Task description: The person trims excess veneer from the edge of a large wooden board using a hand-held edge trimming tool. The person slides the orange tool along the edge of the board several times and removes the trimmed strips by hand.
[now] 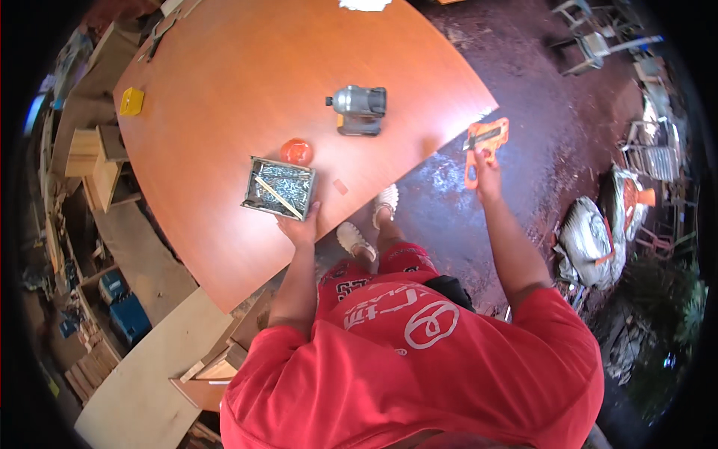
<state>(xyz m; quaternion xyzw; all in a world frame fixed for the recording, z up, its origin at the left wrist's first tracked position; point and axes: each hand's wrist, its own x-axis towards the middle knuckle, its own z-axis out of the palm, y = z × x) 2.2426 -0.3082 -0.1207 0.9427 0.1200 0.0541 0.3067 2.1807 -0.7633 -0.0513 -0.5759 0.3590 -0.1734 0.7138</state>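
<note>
My left hand [303, 228] grips the near edge of an open box [280, 187] at the table's front part. Small metal screws or nails fill the box, and a thin pale wooden stick [279, 197] lies across them. Off the table's right edge, my right hand [488, 168] is closed around an orange tool [487, 138] with a dark strip along it; its exact kind I cannot make out. Touching or close behind the box sits a round orange-red object [297, 152]. A grey cordless driver with yellow parts [359, 110] stands farther back on the orange-brown table [224, 90].
A yellow box [132, 102] lies by the table's left edge, and a dark clamp-like tool [159, 36] at the far left corner. Wooden pieces [97, 161] and a blue case [129, 318] are on the left. Filled sacks [591, 243] and metal chairs [651, 150] stand at right.
</note>
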